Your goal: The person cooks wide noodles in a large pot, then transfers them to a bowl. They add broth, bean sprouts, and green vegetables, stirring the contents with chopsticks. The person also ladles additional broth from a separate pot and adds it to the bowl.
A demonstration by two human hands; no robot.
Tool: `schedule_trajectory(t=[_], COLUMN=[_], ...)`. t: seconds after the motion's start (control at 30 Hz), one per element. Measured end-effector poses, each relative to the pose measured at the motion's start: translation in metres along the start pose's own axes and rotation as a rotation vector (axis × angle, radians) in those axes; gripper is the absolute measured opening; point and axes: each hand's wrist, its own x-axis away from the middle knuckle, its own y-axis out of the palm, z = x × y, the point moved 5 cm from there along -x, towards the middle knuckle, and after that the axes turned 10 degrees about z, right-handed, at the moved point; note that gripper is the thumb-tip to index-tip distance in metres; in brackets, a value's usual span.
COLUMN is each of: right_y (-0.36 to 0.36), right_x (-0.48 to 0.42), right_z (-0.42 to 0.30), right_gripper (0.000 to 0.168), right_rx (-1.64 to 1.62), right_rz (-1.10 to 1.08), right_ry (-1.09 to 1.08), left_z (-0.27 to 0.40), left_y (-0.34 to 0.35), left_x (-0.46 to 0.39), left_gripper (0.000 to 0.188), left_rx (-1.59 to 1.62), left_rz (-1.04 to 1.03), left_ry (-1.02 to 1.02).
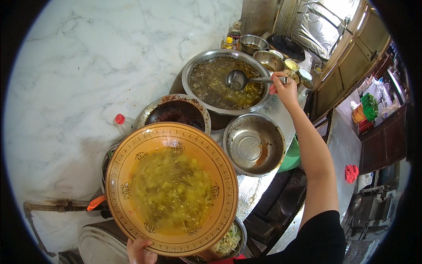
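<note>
My left hand (141, 251) grips the near rim of a wide orange-tan bowl (227, 184) with a patterned border. Inside lies a yellow-green soup (173, 191) with chopped bits, blurred as if in motion. In my right hand (283, 86) is the handle of a metal ladle (237, 79). The ladle's head rests at the surface of a murky broth (214, 79) with yellowish oil, held in a large metal basin (188, 84). Between the patterned bowl and the basin, partly covered by the bowl, stands a pot with a dark red-brown paste (174, 112).
A stained steel bowl (250, 142) sits right of the patterned bowl. Bean sprouts (229, 242) show beneath its lower edge. Small seasoning tins (291, 65), steel bowls and a yellow-capped bottle (228, 43) stand beyond the basin. A red-capped bottle (122, 120) is by the marbled wall (82, 82).
</note>
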Motion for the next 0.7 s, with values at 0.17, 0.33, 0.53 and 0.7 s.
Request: schedule_trajectory(t=[0.17,0.33,0.53,0.7], right_y=[-0.011,-0.019,-0.023,-0.014], right_x=[-0.003,0.001,0.002,0.004], right_z=[0.014,0.016,0.017,0.020], right_gripper=[0.015,0.016,0.017,0.017], right_rx=[-0.047,-0.039,-0.030,-0.061], right_rz=[0.071,0.133,0.179,0.210], right_ry=[0.085,0.136,0.181,0.203], left_z=[0.000,-0.003,-0.002,-0.002], left_y=[0.001,-0.008,-0.002,0.002], left_x=[0.001,-0.002,0.000,0.002], left_gripper=[0.046,0.043,0.042,0.042], left_rx=[-0.042,0.002,-0.017,-0.005], left_rz=[0.025,-0.021,0.001,-0.025], left_ry=[-0.018,-0.024,-0.018,-0.032])
